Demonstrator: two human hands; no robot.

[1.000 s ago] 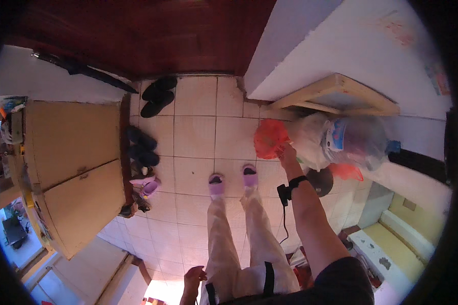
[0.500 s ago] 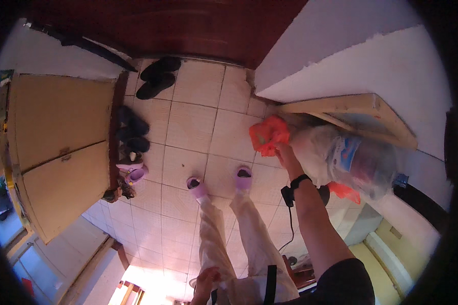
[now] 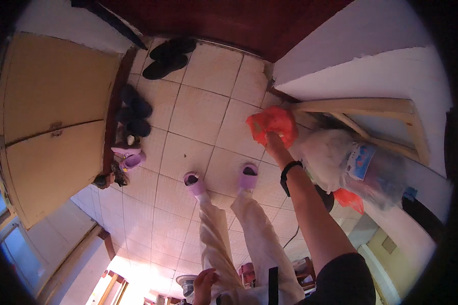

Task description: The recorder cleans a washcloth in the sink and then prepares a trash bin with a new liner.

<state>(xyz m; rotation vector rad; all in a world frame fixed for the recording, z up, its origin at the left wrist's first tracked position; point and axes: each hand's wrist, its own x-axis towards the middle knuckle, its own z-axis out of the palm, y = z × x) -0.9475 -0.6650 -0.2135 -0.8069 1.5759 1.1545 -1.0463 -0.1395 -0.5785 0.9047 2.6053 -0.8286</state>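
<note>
My right hand [image 3: 275, 145] is closed on a red plastic bag [image 3: 285, 124], gripping its near side. The bag hangs over the tiles beside a pale, full plastic bag [image 3: 324, 153]. Next to that lies a big clear plastic package [image 3: 384, 175] with a blue label. A black band [image 3: 289, 170] circles my right wrist. My left hand [image 3: 204, 285] hangs low in front of my thigh, with loosely bent fingers and nothing visible in it.
Black shoes [image 3: 167, 65] stand by the dark red door [image 3: 229, 20]. More dark shoes [image 3: 136, 112] and purple clogs [image 3: 132, 161] line the tan cabinet [image 3: 56, 132] on the left. A wooden frame [image 3: 361, 105] leans at the right wall. Another red bag [image 3: 348, 199] lies below the clear package.
The red bag has turned and opened out a little in my right hand. My view has shifted slightly, and my left hand still hangs low.
</note>
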